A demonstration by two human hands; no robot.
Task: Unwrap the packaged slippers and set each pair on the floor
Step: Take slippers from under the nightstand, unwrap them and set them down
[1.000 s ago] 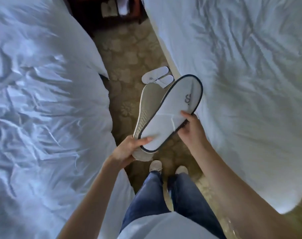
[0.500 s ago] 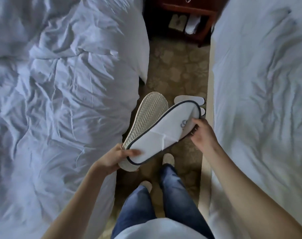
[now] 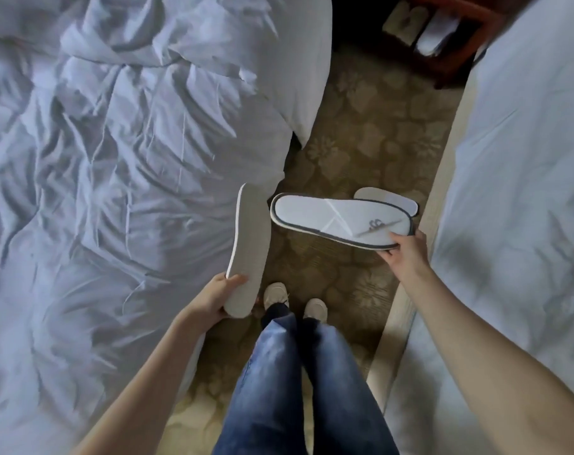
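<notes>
With 1 unwrapped slipper per grip, left hand (image 3: pixel 213 302) holding the sole-out slipper (image 3: pixel 250 244), right hand (image 3: pixel 407 254) pinching the face-up slipper (image 3: pixel 312 213), the next move should lower both, paired, onto the floor (image 3: pixel 361 152).

slipper (image 3: pixel 312 213): white, dark edging | carpet (image 3: pixel 371 133): olive, floral | bedding (image 3: pixel 115 159): white | jeans (image 3: pixel 279 389): blue | nightstand (image 3: pixel 456 65): probably reddish-brown

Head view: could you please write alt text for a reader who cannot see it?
A person standing between two beds holds the sole-out slipper in the left hand and the face-up slipper in the right hand. A third slipper lies on the patterned carpet.
</notes>
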